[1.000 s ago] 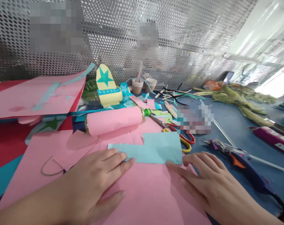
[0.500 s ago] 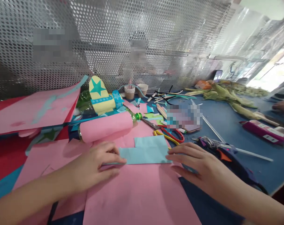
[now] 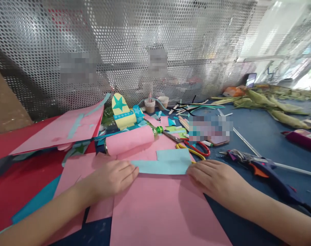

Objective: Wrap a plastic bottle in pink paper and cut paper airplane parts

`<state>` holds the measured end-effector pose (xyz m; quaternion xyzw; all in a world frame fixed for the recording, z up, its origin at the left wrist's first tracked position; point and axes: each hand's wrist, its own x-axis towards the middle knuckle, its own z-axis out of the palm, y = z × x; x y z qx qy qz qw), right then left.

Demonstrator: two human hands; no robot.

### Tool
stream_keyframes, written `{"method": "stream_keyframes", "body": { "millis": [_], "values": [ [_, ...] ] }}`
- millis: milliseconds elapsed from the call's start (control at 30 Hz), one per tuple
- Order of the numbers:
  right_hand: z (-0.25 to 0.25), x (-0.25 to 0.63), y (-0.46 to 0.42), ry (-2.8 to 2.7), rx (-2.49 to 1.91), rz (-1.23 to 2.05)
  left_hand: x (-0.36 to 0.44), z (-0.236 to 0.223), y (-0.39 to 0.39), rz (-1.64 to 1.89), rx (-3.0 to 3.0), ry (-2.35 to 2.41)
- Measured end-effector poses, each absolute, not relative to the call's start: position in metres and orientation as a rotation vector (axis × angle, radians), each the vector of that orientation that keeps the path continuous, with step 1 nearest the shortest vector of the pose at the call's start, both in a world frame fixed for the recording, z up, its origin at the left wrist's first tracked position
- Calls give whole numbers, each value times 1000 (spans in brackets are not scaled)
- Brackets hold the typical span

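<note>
A light blue paper (image 3: pixel 165 166) with a stepped upper edge lies across a large pink sheet (image 3: pixel 168 212). My left hand (image 3: pixel 117 176) is closed on the blue paper's left end, fingertips pressed together. At its right end, my right hand (image 3: pixel 212 176) grips the paper with bent fingers; both thumbs are mostly hidden. Just beyond the paper are red-and-yellow-handled scissors (image 3: pixel 196 147), with their blades pointing up and left. Behind my left hand lies a green bottle wrapped in pink paper (image 3: pixel 131 139), on its side.
To the right, a dark blue glue gun (image 3: pixel 265 172) lies beside a clear glue stick (image 3: pixel 296 169). Farther back are a phone (image 3: pixel 219 139), two small cups (image 3: pixel 150 105), corn husks (image 3: pixel 263 102) and a yellow paper piece with a star (image 3: pixel 123 112). Red and pink sheets (image 3: pixel 65 131) cover the left side.
Both hands have closed more tightly on the ends of the blue paper, the fingers curling in. The camera view has turned slightly left, so the scene sits farther right.
</note>
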<state>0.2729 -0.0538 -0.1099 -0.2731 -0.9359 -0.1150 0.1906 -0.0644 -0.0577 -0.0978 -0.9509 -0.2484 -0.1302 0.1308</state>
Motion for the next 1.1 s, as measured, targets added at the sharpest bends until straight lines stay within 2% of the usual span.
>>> {"method": "stream_keyframes", "body": {
  "millis": [100,300,467,600,667,800,900,967,1100],
  "values": [
    [-96,268,-42,-2479,-896,-259,-74,-95,-59,-289,-2633,-782],
    [-40,262,-12,-2182,-1103,76,-67,-67,-51,-548,-2493,-985],
    [-4,252,14,-2132,-1121,360,-53,-30,-43,-641,-2900,-1595],
    [6,232,35,-2303,-996,623,-29,-23,-33,-1202,-3392,-1999],
    [5,220,43,-2377,-986,668,-13,-27,-28,-1227,-3451,-2297],
    [-12,215,52,-2390,-1211,576,9,-47,-21,-1635,-3353,-2487],
    [-41,229,49,-2417,-1478,386,8,-63,-17,-2238,-2933,-2632],
    [-64,239,42,-2468,-1613,271,4,-70,-16,-2521,-2658,-2643],
    [-99,248,28,-2527,-1660,100,1,-73,-16,-2738,-2401,-2615]
  ]
}}
